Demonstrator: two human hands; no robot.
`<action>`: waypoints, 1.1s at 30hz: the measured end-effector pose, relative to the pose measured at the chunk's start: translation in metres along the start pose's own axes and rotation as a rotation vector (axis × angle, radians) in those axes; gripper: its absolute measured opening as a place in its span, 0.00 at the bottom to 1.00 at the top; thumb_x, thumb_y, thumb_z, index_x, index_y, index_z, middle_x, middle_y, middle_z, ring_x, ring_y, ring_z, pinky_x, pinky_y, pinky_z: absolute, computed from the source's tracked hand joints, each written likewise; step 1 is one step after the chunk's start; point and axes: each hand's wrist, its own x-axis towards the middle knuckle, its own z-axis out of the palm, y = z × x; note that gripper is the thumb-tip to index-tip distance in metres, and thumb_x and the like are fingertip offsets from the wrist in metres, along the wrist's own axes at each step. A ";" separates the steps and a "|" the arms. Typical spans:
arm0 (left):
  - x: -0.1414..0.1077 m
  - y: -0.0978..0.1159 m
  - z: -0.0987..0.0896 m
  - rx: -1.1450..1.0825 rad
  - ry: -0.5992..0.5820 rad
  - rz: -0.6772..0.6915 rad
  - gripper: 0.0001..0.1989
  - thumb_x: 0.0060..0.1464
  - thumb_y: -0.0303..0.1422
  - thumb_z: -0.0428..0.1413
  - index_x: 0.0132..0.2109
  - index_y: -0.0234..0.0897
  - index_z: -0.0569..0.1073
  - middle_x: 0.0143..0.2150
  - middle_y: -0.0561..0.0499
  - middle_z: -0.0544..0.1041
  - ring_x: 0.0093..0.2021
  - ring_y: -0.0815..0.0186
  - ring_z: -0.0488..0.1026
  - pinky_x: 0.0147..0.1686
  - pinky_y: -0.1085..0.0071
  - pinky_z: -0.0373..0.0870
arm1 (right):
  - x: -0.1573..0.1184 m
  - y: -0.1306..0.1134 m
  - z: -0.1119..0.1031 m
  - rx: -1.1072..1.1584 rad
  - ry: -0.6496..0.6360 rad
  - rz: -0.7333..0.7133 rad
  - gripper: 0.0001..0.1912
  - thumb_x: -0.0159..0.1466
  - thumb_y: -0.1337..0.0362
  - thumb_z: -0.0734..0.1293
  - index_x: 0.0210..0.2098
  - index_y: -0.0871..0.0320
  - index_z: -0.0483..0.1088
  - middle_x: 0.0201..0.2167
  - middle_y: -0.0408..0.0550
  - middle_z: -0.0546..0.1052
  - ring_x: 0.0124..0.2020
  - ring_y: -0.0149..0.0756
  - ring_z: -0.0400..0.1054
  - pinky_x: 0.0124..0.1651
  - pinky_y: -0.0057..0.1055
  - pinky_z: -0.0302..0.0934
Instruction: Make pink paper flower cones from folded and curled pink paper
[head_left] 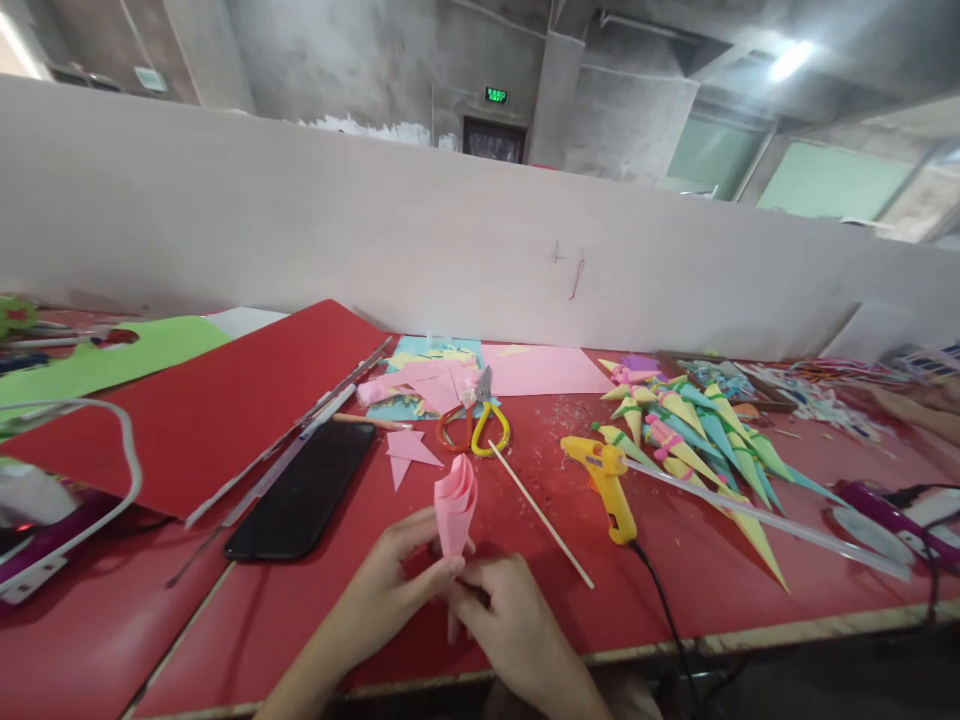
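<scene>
A pink rolled paper (455,505), coiled into a cone with layered edges at the top, stands upright between my hands. My left hand (401,575) is closed around it, thumb in front and fingers behind. At its lower end my right hand (514,615) is closed too, with its curled fingers against the paper and partly hidden. Just beyond lie scissors (491,428) with one red and one yellow handle loop, and some pink paper pieces (405,455). A thin white stick (541,515) rests on the table to the right of the roll.
A yellow glue gun (611,485) with a long clear glue stick lies right, its cord crossing the table edge. Behind it are several coloured paper cones (697,425). Left are a black phone (304,495) and red sheet (247,400). Another person's arm (915,412) shows far right.
</scene>
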 end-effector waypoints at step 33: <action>-0.008 0.004 0.001 -0.828 0.199 -0.116 0.41 0.43 0.39 0.62 0.62 0.42 0.54 0.21 0.60 0.66 0.22 0.71 0.65 0.25 0.76 0.63 | 0.001 -0.010 0.009 -0.452 -0.114 -0.097 0.10 0.61 0.60 0.63 0.31 0.54 0.76 0.24 0.42 0.79 0.24 0.30 0.70 0.27 0.25 0.50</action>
